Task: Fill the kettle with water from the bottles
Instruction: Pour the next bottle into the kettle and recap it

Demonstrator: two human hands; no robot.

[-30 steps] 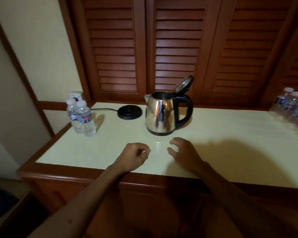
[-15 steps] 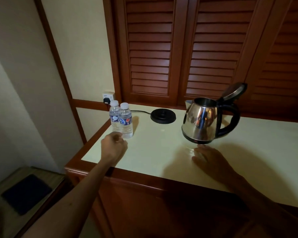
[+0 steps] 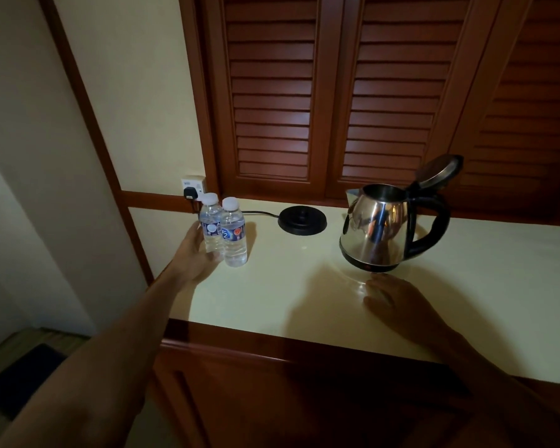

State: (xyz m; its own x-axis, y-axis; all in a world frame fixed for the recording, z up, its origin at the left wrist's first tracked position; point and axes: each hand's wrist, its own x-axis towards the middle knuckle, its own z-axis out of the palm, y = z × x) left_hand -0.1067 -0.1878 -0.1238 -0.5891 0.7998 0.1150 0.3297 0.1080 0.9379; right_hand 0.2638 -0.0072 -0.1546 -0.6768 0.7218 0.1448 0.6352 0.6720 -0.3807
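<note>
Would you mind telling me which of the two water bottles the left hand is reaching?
It is the rear-left bottle, the one nearer the wall socket. The left hand touches its side, while the front-right bottle stands clear of the fingers.

Steel kettle [image 3: 374, 229] black-handled; bottles [image 3: 223, 232] white-capped

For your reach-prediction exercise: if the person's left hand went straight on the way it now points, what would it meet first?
Probably the left clear plastic water bottle: the left hand is already beside it, fingers open toward it; contact is unclear.
</note>
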